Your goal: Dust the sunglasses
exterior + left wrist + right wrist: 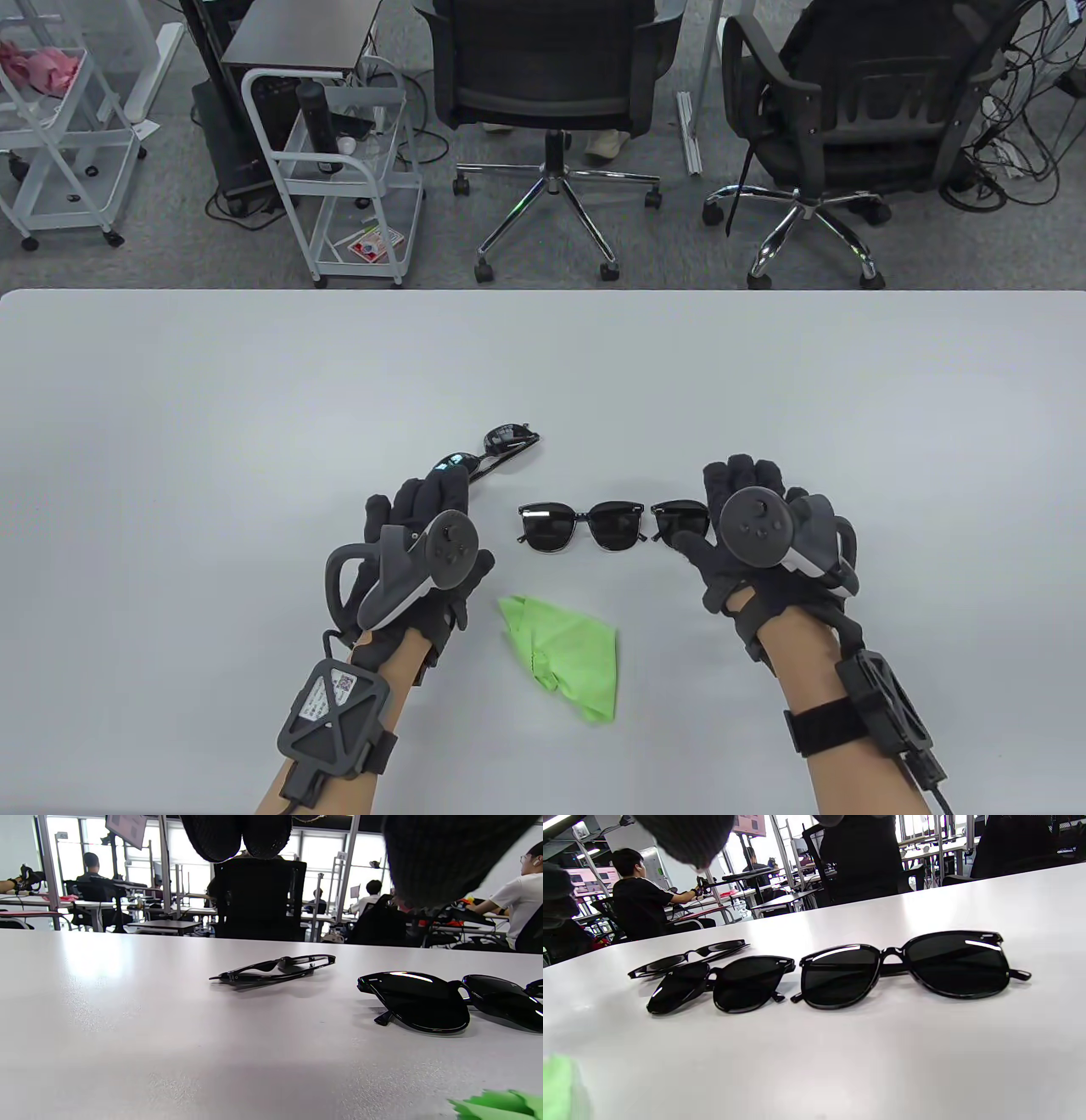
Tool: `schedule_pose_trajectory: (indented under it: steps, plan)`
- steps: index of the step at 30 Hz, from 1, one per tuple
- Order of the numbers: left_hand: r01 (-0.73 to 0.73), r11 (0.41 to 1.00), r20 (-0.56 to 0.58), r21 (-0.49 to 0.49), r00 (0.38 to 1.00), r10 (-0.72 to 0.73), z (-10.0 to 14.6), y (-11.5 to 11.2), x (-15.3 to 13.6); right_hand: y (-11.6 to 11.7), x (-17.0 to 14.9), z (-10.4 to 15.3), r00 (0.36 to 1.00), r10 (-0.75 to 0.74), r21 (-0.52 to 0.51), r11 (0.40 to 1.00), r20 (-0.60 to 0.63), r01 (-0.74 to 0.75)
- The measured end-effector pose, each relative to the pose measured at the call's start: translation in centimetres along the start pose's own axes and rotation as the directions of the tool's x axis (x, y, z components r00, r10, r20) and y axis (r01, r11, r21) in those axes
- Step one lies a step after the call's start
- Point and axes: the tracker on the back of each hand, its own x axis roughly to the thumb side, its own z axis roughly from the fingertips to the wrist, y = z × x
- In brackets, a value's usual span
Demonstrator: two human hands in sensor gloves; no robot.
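Note:
Three black sunglasses lie on the white table [254,407]. A slim pair [509,441] lies at the back left, its near end hidden under my left hand [428,501]. A second pair [585,526] lies in the middle. A third pair [679,519] is partly hidden under my right hand [738,488]. A green cloth [564,658] lies crumpled in front of them. Both hands hover with fingers spread and hold nothing. The left wrist view shows the slim pair [275,969] and the middle pair [420,1001]. The right wrist view shows the third pair [908,971], the middle pair [725,984] and the slim pair [687,959].
Two black office chairs [551,85] and white wire carts [339,161] stand on the floor beyond the table's far edge. The cloth's corner shows in the left wrist view [500,1105] and in the right wrist view [560,1086].

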Motion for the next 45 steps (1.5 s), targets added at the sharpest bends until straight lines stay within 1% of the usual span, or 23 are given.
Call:
schedule_pose_trajectory:
  steps: [1,2,3,4,6,10,11,13,15,17,18,20,22,25,30,31,33,36,38,41,42,43,45]
  plan:
    - [0.002,1.0,0.0,-0.001,1.0,-0.002,0.0,0.0,0.0,0.3,0.0,0.1,1.0,-0.004,-0.003,1.0,0.002,0.004]
    - [0.005,1.0,0.002,-0.006,1.0,-0.005,0.0,-0.1,0.1,0.6,0.0,0.1,1.0,-0.016,0.016,1.0,0.003,0.016]
    - [0.007,1.0,0.002,-0.011,1.0,-0.007,0.0,-0.1,0.2,0.7,0.1,0.1,1.0,-0.029,0.057,0.998,0.008,0.028]
    - [0.006,1.0,0.001,-0.013,1.0,-0.006,0.0,-0.1,0.2,0.7,0.2,0.2,0.999,-0.042,0.069,0.997,0.015,0.041]
    - [-0.005,1.0,0.002,-0.011,1.0,0.005,-0.1,0.0,0.2,0.7,0.4,0.2,0.998,-0.049,0.027,0.998,0.025,0.048]
    - [-0.003,1.0,-0.026,-0.001,1.0,0.003,-1.0,1.1,0.0,0.7,0.5,0.1,0.999,-0.036,0.039,0.999,0.041,0.035]
    - [0.003,1.0,-0.046,-0.012,0.999,-0.003,-1.5,1.5,-0.1,0.7,0.5,0.1,0.999,-0.036,0.034,0.999,0.041,0.034]
    - [0.021,0.997,-0.07,-0.071,0.997,-0.026,-2.8,2.2,-0.3,0.7,0.3,0.0,0.998,-0.047,0.039,0.998,0.042,0.045]
    - [0.029,0.992,-0.086,-0.12,0.996,-0.04,-4.3,2.6,-0.2,0.7,0.1,0.0,0.998,-0.059,0.04,0.998,0.034,0.057]
    - [0.027,0.985,-0.114,-0.169,0.992,-0.047,-5.8,2.6,0.0,0.9,-0.1,-0.1,0.998,-0.061,0.056,0.997,0.031,0.059]
    - [0.027,0.984,-0.124,-0.177,0.991,-0.05,-6.8,2.3,0.2,0.9,-0.1,-0.1,0.998,-0.061,0.056,0.997,0.03,0.059]
    - [0.048,0.981,-0.141,-0.189,0.987,-0.075,-8.6,0.9,0.7,1.0,-0.2,-0.1,0.998,-0.061,0.062,0.996,0.029,0.059]
    - [0.096,0.969,-0.147,-0.228,0.98,-0.131,-9.9,-0.6,1.1,0.9,-0.1,-0.1,0.998,-0.063,0.069,0.996,0.032,0.061]
    - [0.145,0.961,-0.159,-0.237,0.97,-0.185,-11.3,-2.1,1.1,1.0,-0.1,0.0,0.996,-0.076,0.075,0.995,0.038,0.073]
    - [0.108,0.968,-0.192,-0.228,0.969,-0.154,-13.0,-3.5,0.6,1.0,-0.2,-0.1,0.995,-0.091,0.073,0.993,0.039,0.088]
    - [0.101,0.969,-0.19,-0.224,0.971,-0.145,-13.2,-3.6,0.6,1.0,-0.2,-0.1,0.995,-0.091,0.074,0.993,0.038,0.088]
    - [0.101,0.978,-0.174,-0.184,0.976,-0.133,-13.7,-4.0,0.9,0.9,-0.4,-0.3,0.995,-0.093,0.078,0.993,0.038,0.09]
    - [0.201,0.96,-0.15,-0.193,0.961,-0.231,-14.1,-4.5,1.3,0.7,-0.6,-0.2,0.994,-0.099,0.07,0.993,0.037,0.096]
    - [0.238,0.955,-0.164,-0.176,0.95,-0.267,-14.2,-4.8,1.2,0.7,-0.7,-0.2,0.994,-0.107,0.07,0.992,0.037,0.105]
    - [0.249,0.958,-0.182,-0.139,0.945,-0.272,-14.1,-4.9,0.8,0.6,-0.8,-0.2,0.993,-0.115,0.07,0.991,0.036,0.112]
    - [0.245,0.959,-0.181,-0.143,0.946,-0.268,-14.0,-4.9,0.6,0.6,-0.8,-0.2,0.993,-0.116,0.069,0.991,0.038,0.113]
    - [0.234,0.961,-0.181,-0.149,0.949,-0.26,-13.8,-4.8,0.4,0.5,-0.8,-0.2,0.992,-0.117,0.066,0.991,0.041,0.114]
    - [0.23,0.965,-0.176,-0.13,0.952,-0.251,-13.2,-4.3,0.0,0.4,-0.7,-0.2,0.991,-0.122,0.059,0.991,0.047,0.12]
